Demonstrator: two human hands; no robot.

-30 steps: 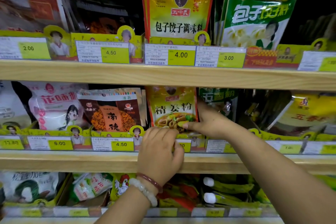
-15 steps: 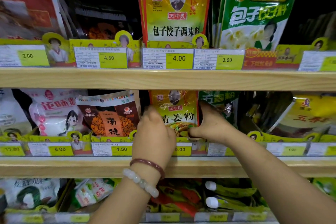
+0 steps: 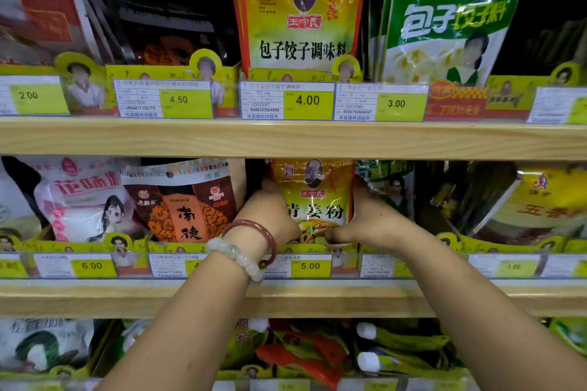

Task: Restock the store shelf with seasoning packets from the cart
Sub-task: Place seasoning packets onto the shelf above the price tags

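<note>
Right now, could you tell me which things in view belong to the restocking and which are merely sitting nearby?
Belongs to the job:
- yellow ginger powder packet, held upright in its middle-shelf slot
- left hand at its left edge
- right hand at its right edge
- 5.00 price tag under it

Just nearby:
- brown packet
- pink-and-white bag
- green dumpling seasoning bag above

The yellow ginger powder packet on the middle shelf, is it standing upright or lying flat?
Upright. The yellow packet stands face-forward, its print level, the left hand and right hand gripping its sides.
</note>
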